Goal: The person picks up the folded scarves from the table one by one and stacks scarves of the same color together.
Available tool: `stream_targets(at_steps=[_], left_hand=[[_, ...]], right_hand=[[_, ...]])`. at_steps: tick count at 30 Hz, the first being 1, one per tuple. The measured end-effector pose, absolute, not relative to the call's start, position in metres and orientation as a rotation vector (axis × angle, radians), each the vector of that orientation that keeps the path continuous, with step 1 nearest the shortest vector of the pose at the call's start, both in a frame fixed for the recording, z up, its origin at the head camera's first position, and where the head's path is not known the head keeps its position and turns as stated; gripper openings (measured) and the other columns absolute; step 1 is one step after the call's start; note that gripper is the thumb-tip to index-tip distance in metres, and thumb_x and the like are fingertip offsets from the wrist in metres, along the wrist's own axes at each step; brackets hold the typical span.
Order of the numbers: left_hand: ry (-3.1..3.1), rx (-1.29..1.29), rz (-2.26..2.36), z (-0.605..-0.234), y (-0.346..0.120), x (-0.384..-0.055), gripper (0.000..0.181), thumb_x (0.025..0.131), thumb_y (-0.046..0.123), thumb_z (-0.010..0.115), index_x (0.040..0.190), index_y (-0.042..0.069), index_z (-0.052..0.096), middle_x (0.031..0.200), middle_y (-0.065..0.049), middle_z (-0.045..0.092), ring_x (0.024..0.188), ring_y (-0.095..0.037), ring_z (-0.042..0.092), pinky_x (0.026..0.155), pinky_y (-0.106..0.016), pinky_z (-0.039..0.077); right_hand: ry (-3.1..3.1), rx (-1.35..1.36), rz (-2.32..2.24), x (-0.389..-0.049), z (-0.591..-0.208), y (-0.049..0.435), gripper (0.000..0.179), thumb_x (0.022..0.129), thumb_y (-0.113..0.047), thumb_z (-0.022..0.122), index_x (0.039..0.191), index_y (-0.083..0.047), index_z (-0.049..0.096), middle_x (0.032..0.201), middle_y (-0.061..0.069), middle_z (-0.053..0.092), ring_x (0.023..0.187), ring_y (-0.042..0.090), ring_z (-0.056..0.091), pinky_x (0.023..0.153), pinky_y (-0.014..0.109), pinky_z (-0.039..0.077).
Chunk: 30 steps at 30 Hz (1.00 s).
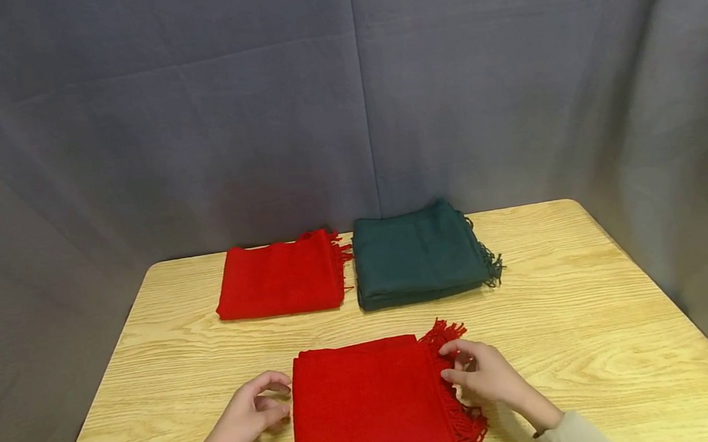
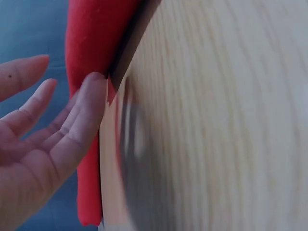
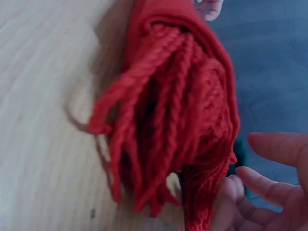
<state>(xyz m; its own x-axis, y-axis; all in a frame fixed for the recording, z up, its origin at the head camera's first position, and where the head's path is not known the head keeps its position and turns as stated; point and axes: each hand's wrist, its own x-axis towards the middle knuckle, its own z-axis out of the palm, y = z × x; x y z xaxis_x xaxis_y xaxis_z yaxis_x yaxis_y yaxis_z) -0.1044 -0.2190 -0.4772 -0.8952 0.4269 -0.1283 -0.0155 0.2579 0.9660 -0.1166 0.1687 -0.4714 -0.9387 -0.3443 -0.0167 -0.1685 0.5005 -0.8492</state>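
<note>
A folded red scarf (image 1: 372, 404) lies flat at the front of the table, its twisted fringe (image 3: 168, 96) spilling out on the right side. My left hand (image 1: 250, 410) is beside the scarf's left folded edge, fingers loosely bent and nothing held. In the left wrist view, that hand's fingers (image 2: 72, 120) overlap the red fold low over the wood. On the other side, my right hand (image 1: 487, 375) hovers at the fringe, thumb and fingers spread apart. The right wrist view has its fingers (image 3: 267, 185) right by the fringe strands, gripping none of them.
Behind, a smaller-looking folded red scarf (image 1: 279, 278) lies at the back left of the wooden table (image 1: 596, 340). To its right is a folded dark green scarf (image 1: 418, 254), fringe also facing right. A grey curtain (image 1: 254, 117) hangs behind the table's back edge.
</note>
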Motion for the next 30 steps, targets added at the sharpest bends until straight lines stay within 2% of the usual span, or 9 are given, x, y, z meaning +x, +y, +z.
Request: stream_targets(at_steps=[4,7,15,26,30], left_hand=[[2.234,0.393,1.666,-0.473,-0.222,-0.106,0.031,0.084,-0.002,0.058,0.112,-0.010,0.046,0.096,-0.020,0.052,0.068,-0.023,0.060,0.056,-0.036,0.052],[2.267,0.416,1.667,-0.470,-0.224,-0.107,0.029,0.085,-0.003,0.056,0.111,-0.010,0.046,0.089,-0.017,0.053,0.064,-0.021,0.059,0.053,-0.035,0.051],[2.355,0.363,1.634,-0.463,-0.230,-0.116,0.032,0.083,-0.003,0.057,0.113,-0.009,0.047,0.088,-0.016,0.055,0.063,-0.021,0.057,0.052,-0.035,0.051],[2.505,0.275,1.549,-0.451,-0.249,-0.130,0.034,0.083,-0.004,0.055,0.116,-0.006,0.047,0.086,-0.013,0.059,0.066,-0.025,0.057,0.053,-0.035,0.050],[2.574,0.272,1.552,-0.448,-0.256,-0.136,0.034,0.083,-0.004,0.057,0.116,-0.004,0.049,0.085,-0.012,0.059,0.067,-0.025,0.057,0.053,-0.033,0.049]], right_hand=[[2.605,-0.436,-1.472,-0.121,-0.470,0.164,0.018,0.079,-0.003,0.066,0.095,0.001,0.059,0.063,0.000,0.047,0.052,0.004,0.044,0.051,0.021,0.037],[2.577,-0.461,-1.536,-0.125,-0.467,0.161,0.017,0.079,-0.003,0.067,0.094,0.000,0.058,0.065,-0.001,0.047,0.055,0.005,0.046,0.053,0.021,0.039],[2.341,-0.598,-1.635,-0.143,-0.448,0.152,0.033,0.082,-0.003,0.064,0.110,0.004,0.050,0.071,0.006,0.054,0.056,0.008,0.047,0.046,0.022,0.038],[2.297,-0.608,-1.535,-0.171,-0.429,0.143,0.046,0.084,-0.007,0.063,0.124,0.000,0.044,0.083,0.012,0.058,0.069,0.035,0.056,0.054,0.029,0.044],[2.318,-0.597,-1.512,-0.181,-0.422,0.138,0.049,0.085,-0.010,0.063,0.129,0.000,0.042,0.086,0.012,0.059,0.071,0.031,0.059,0.058,0.035,0.046]])
